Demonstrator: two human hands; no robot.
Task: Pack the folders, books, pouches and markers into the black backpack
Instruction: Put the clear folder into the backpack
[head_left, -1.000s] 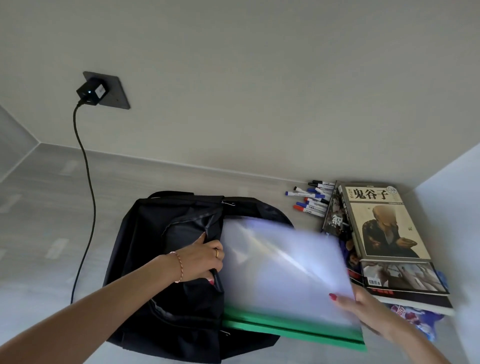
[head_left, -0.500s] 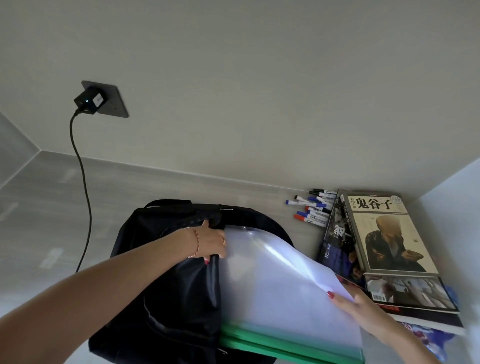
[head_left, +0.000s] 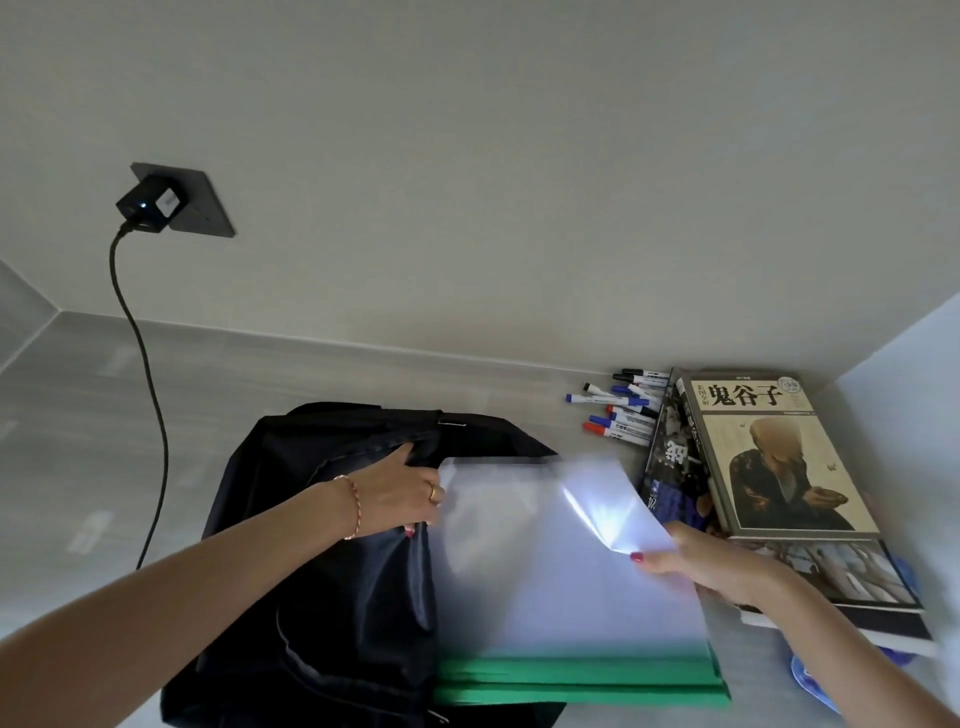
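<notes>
1. A charger (head_left: 150, 203) sits plugged into the wall at far left.
2. The left hand (head_left: 400, 493) has its grip curled round the black backpack's (head_left: 322, 597) opening edge, holding it apart on the tabletop (head_left: 104, 415).
3. The folders (head_left: 561, 571), clear with green edges, lie partly inside the opening.
4. The right hand (head_left: 696, 564) pinches their right edge; the thin plastic may buckle or catch the zipper edge if shoved.
5. Markers (head_left: 618, 410) and books (head_left: 769, 457) wait at right, unpacked.

Wall and worktop
We see a black charger (head_left: 149, 203) in a wall socket (head_left: 200, 208), its cable (head_left: 148, 374) trailing down onto our grey worktop (head_left: 104, 415).
</notes>
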